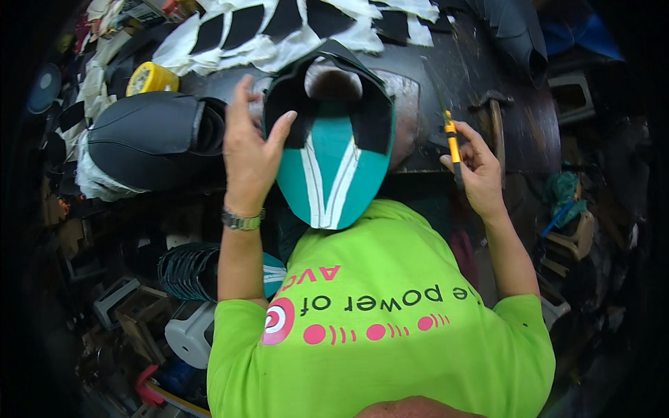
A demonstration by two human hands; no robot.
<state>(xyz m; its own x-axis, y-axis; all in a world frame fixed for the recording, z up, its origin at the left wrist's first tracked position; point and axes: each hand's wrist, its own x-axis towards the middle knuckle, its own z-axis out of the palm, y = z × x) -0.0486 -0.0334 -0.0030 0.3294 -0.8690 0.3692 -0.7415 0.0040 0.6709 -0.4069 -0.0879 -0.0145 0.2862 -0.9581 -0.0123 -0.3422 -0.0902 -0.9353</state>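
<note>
A hollow moulded shell (331, 150) stands in front of me at the table's near edge. Its inside is black at the top and green lower down, with two white strips meeting in a V. Beside its left edge is my left hand (252, 153), fingers spread and thumb over the rim; whether it touches the shell I cannot tell. My right hand (479, 167), off to the shell's right, grips a yellow and black utility knife (453, 143). The knife's long thin blade points up and away from me.
A black moulded shell (143, 136) lies left on the table (533, 132), near a yellow tub (152, 79). Right of the knife lies a wooden-handled hammer (497, 129). White cloth with black pieces (244, 26) lines the back. Stacked green pieces (187, 268) and stools (191, 334) are lower left.
</note>
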